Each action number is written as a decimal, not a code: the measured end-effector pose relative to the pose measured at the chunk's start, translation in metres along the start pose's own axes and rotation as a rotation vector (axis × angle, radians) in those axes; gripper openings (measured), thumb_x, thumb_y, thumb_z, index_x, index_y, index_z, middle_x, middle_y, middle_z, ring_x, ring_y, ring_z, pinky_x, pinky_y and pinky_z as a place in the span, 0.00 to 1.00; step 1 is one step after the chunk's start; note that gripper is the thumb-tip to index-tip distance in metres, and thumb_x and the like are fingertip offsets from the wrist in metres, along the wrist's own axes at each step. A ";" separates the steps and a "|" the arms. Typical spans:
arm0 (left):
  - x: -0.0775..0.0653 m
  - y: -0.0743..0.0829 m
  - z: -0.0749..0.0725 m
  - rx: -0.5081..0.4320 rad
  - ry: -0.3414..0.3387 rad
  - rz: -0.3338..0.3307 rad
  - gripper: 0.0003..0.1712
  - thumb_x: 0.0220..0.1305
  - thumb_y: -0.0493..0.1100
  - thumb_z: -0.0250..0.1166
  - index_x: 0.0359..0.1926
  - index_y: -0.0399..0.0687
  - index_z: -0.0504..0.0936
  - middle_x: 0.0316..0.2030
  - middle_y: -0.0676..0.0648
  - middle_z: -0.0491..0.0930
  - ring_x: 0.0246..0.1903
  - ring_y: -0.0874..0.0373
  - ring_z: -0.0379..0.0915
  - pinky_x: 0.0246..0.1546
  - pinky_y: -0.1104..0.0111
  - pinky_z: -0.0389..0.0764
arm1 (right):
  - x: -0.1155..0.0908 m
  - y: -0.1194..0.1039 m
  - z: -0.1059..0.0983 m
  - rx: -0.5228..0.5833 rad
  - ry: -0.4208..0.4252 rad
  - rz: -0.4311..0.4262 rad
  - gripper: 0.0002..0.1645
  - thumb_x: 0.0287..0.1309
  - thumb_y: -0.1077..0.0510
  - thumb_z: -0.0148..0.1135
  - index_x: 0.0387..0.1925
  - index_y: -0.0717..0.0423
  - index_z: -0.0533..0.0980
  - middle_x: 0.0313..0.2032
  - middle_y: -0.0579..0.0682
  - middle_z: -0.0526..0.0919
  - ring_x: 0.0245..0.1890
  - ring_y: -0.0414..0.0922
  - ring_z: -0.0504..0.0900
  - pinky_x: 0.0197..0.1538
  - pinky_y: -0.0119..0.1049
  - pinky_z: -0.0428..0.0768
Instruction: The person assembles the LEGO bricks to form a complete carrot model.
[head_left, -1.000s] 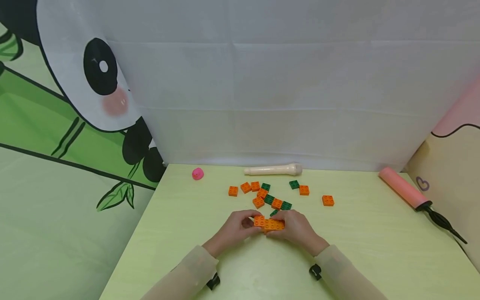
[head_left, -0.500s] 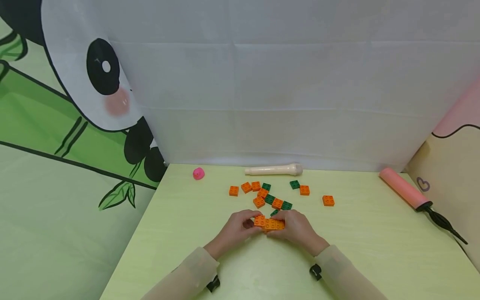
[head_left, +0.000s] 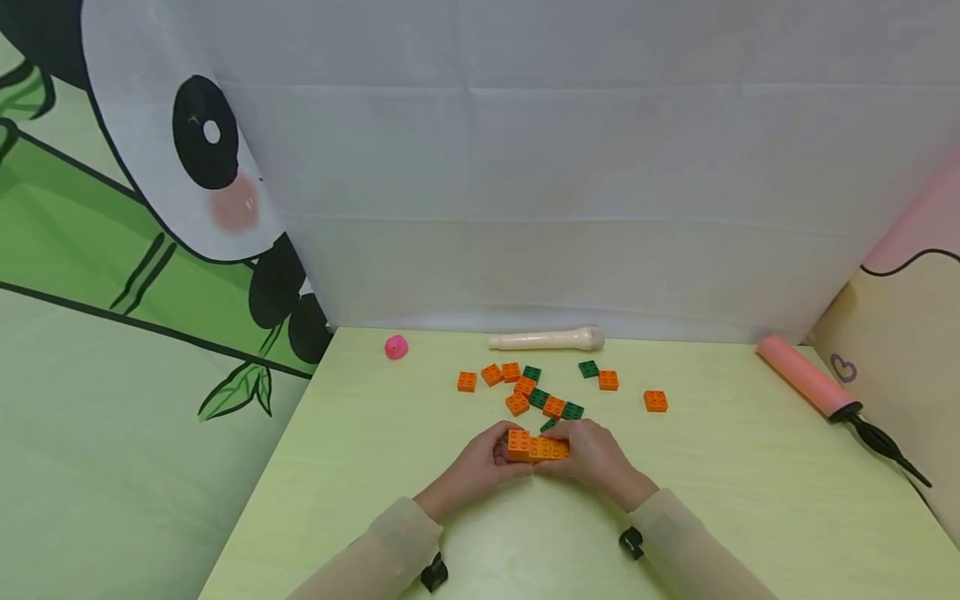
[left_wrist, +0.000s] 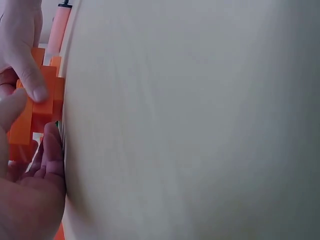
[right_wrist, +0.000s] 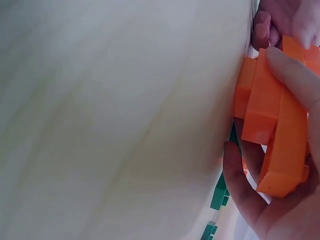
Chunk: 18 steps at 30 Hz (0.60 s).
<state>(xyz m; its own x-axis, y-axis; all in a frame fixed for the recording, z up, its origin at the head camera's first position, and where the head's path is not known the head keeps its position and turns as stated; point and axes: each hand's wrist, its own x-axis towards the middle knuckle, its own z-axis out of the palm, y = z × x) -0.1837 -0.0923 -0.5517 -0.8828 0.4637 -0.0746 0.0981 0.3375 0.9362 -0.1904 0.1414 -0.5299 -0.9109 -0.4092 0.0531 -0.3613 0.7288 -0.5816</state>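
Brick stack (head_left: 538,447), one; loose bricks (head_left: 553,407), thirteen

Orange bricks (head_left: 541,449), green bricks (head_left: 539,399), pale yellow tabletop (head_left: 750,483).

Pale table (head_left: 750,500), white backdrop (head_left: 570,167), panda-print side (head_left: 247,208)

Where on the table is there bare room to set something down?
Bare table between the rightmost orange brick and the pink cylinder, and left of the left hand. Crowded: beyond the held bricks, where loose bricks cluster.
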 end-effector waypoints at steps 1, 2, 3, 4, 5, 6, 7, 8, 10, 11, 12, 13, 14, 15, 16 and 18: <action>0.000 0.000 0.000 0.004 -0.008 0.003 0.24 0.67 0.49 0.75 0.60 0.54 0.77 0.46 0.54 0.81 0.41 0.58 0.76 0.44 0.70 0.80 | 0.000 0.000 0.000 0.002 -0.001 -0.004 0.29 0.47 0.41 0.84 0.46 0.54 0.89 0.41 0.43 0.89 0.35 0.39 0.78 0.43 0.42 0.80; 0.001 -0.001 0.001 0.008 -0.014 0.011 0.23 0.68 0.48 0.74 0.59 0.55 0.77 0.47 0.55 0.81 0.42 0.58 0.76 0.46 0.70 0.80 | 0.000 0.000 -0.001 0.004 -0.003 -0.007 0.29 0.47 0.41 0.85 0.46 0.54 0.89 0.41 0.43 0.89 0.35 0.39 0.79 0.44 0.43 0.80; 0.002 -0.002 0.001 0.013 -0.018 0.017 0.21 0.68 0.47 0.74 0.59 0.56 0.78 0.48 0.56 0.82 0.43 0.58 0.76 0.48 0.70 0.80 | 0.000 0.000 -0.001 0.007 -0.006 -0.007 0.29 0.47 0.41 0.85 0.46 0.53 0.89 0.41 0.43 0.89 0.35 0.39 0.79 0.45 0.43 0.80; 0.002 -0.002 0.001 0.010 -0.018 0.020 0.20 0.69 0.46 0.73 0.59 0.57 0.79 0.49 0.56 0.82 0.44 0.58 0.77 0.49 0.69 0.80 | 0.001 0.001 -0.002 0.012 -0.010 -0.006 0.28 0.47 0.41 0.85 0.46 0.53 0.89 0.40 0.43 0.89 0.35 0.39 0.79 0.45 0.43 0.80; 0.003 -0.003 0.001 0.005 -0.014 0.021 0.19 0.69 0.46 0.73 0.59 0.57 0.79 0.49 0.56 0.82 0.45 0.59 0.78 0.50 0.69 0.81 | 0.001 0.001 -0.002 0.018 -0.012 -0.004 0.28 0.47 0.41 0.85 0.46 0.52 0.89 0.40 0.42 0.89 0.35 0.39 0.79 0.45 0.44 0.80; 0.003 -0.005 0.001 -0.001 -0.010 0.021 0.19 0.70 0.45 0.72 0.59 0.57 0.79 0.49 0.57 0.83 0.45 0.59 0.78 0.50 0.69 0.81 | 0.002 0.001 -0.002 0.021 -0.016 -0.001 0.28 0.46 0.41 0.85 0.46 0.51 0.89 0.40 0.41 0.89 0.35 0.39 0.79 0.45 0.43 0.80; 0.003 -0.005 0.001 -0.011 -0.005 0.022 0.19 0.70 0.45 0.72 0.59 0.57 0.80 0.49 0.56 0.83 0.45 0.59 0.79 0.50 0.69 0.81 | 0.002 0.001 -0.002 0.026 -0.017 0.001 0.28 0.46 0.41 0.85 0.45 0.51 0.89 0.40 0.41 0.89 0.35 0.39 0.79 0.45 0.43 0.80; 0.003 -0.006 0.001 -0.028 -0.002 0.025 0.18 0.70 0.44 0.72 0.58 0.56 0.80 0.50 0.56 0.83 0.46 0.59 0.80 0.50 0.69 0.81 | 0.002 0.001 -0.002 0.030 -0.019 0.002 0.28 0.46 0.41 0.85 0.45 0.50 0.89 0.39 0.40 0.89 0.35 0.39 0.79 0.44 0.43 0.80; 0.003 -0.005 0.001 -0.058 0.003 0.022 0.19 0.70 0.43 0.72 0.59 0.54 0.81 0.51 0.55 0.83 0.48 0.59 0.81 0.51 0.68 0.82 | 0.003 0.001 -0.002 0.034 -0.020 0.000 0.27 0.46 0.40 0.85 0.45 0.50 0.90 0.39 0.40 0.89 0.34 0.38 0.78 0.44 0.42 0.80; 0.003 -0.005 0.001 -0.068 0.003 0.020 0.19 0.69 0.43 0.72 0.58 0.53 0.81 0.51 0.54 0.84 0.48 0.59 0.82 0.51 0.69 0.82 | 0.003 0.001 -0.002 0.034 -0.022 -0.001 0.27 0.46 0.40 0.85 0.45 0.50 0.90 0.39 0.40 0.89 0.34 0.38 0.78 0.44 0.42 0.80; 0.003 -0.005 0.001 -0.072 0.004 0.018 0.18 0.69 0.43 0.72 0.58 0.53 0.82 0.51 0.54 0.84 0.48 0.59 0.82 0.51 0.68 0.82 | 0.003 0.002 -0.002 0.034 -0.024 -0.002 0.27 0.46 0.40 0.85 0.45 0.50 0.90 0.40 0.40 0.89 0.35 0.38 0.79 0.44 0.42 0.80; 0.003 -0.005 0.001 -0.078 0.005 0.015 0.18 0.69 0.43 0.72 0.58 0.53 0.82 0.51 0.54 0.84 0.48 0.58 0.82 0.51 0.68 0.82 | 0.003 0.002 -0.002 0.036 -0.027 -0.002 0.28 0.46 0.40 0.85 0.46 0.50 0.89 0.40 0.40 0.89 0.35 0.38 0.79 0.44 0.42 0.80; 0.003 -0.005 0.001 -0.082 0.004 0.011 0.18 0.69 0.43 0.72 0.58 0.53 0.82 0.51 0.54 0.84 0.48 0.58 0.82 0.51 0.68 0.82 | 0.003 0.002 -0.003 0.035 -0.030 -0.001 0.28 0.46 0.40 0.85 0.46 0.50 0.89 0.40 0.40 0.89 0.35 0.38 0.79 0.44 0.42 0.80; 0.003 -0.005 0.001 -0.083 0.004 0.008 0.18 0.69 0.43 0.72 0.58 0.53 0.83 0.51 0.54 0.84 0.48 0.58 0.82 0.51 0.68 0.82 | 0.003 0.002 -0.003 0.035 -0.034 0.000 0.28 0.46 0.40 0.85 0.46 0.49 0.89 0.41 0.40 0.89 0.35 0.38 0.79 0.45 0.43 0.80; 0.003 -0.005 0.001 -0.086 0.005 0.002 0.18 0.69 0.43 0.72 0.58 0.53 0.83 0.51 0.54 0.84 0.48 0.58 0.82 0.51 0.68 0.82 | 0.003 0.002 -0.003 0.032 -0.038 0.001 0.28 0.46 0.40 0.85 0.46 0.49 0.89 0.41 0.40 0.89 0.35 0.38 0.79 0.45 0.42 0.80; 0.004 -0.006 0.001 -0.090 0.007 -0.001 0.18 0.69 0.44 0.73 0.58 0.53 0.83 0.51 0.54 0.84 0.48 0.58 0.82 0.51 0.68 0.82 | 0.003 0.003 -0.003 0.029 -0.045 0.003 0.27 0.47 0.40 0.84 0.46 0.48 0.89 0.40 0.39 0.88 0.35 0.38 0.79 0.45 0.42 0.80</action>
<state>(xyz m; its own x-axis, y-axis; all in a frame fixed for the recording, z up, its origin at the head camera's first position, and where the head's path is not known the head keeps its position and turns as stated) -0.1874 -0.0917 -0.5578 -0.8859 0.4580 -0.0732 0.0563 0.2629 0.9632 -0.1949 0.1437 -0.5287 -0.9017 -0.4321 0.0151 -0.3524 0.7142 -0.6047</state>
